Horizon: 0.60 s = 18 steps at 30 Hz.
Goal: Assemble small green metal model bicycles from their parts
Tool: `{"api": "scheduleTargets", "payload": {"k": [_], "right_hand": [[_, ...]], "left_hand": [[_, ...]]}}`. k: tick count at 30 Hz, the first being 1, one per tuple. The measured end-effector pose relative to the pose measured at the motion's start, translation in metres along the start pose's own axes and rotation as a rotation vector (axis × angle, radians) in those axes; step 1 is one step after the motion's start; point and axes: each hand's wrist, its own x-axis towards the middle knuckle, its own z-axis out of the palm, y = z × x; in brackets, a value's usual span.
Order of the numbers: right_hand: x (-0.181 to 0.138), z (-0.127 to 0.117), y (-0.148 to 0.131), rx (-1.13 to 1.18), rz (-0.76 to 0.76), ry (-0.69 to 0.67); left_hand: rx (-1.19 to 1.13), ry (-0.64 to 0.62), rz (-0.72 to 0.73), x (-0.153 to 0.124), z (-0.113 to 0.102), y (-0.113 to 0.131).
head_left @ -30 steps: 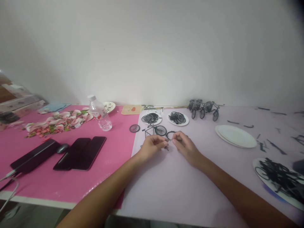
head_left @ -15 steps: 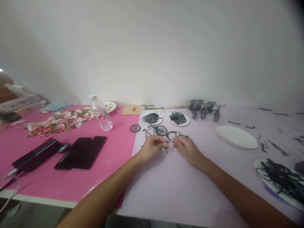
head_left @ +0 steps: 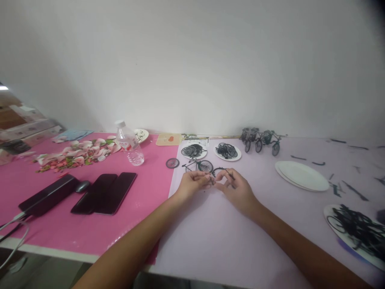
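My left hand is closed, thumb against fingers, around a small dark bicycle part that pokes out at the fingertips. Just to its right, my right hand is curled, and a thin dark piece shows between its fingers. The fingertips of both hands nearly meet; what exactly each piece is stays too small to make out. Behind the left hand lies a dark miniature bicycle frame with a wheel. A curved dark part is partly covered by the right hand.
A loose wheel lies on the pink mat. Plates of black parts stand behind, beside assembled miniature bicycles. Stacked white plates and a fuller parts plate are to the right. Leftward are a bottle, phones and petals.
My right fingers have curled upward, with a thin dark piece now showing between them. The dark part below my left fingertips no longer hangs down. The view has shifted slightly.
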Motion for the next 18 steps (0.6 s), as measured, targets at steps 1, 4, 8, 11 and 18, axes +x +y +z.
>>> {"api": "scheduleTargets", "payload": {"k": [1,4,8,11,18], "right_hand": [[-0.001,0.001,0.001,-0.010,-0.012,0.011],[-0.003,0.004,0.002,-0.029,-0.035,0.031],[-0.004,0.004,0.000,-0.048,-0.024,0.043],[-0.004,0.003,-0.003,-0.048,0.002,0.051],[0.001,0.000,-0.004,-0.028,0.038,0.107]], "left_hand": [[-0.009,0.005,-0.012,0.000,0.000,-0.001],[-0.009,0.000,-0.034,0.000,-0.001,-0.004],[0.013,-0.022,-0.022,0.000,0.000,-0.009],[0.054,-0.052,0.006,0.002,-0.001,-0.009],[0.766,0.248,0.392,0.004,-0.026,0.027]]}}
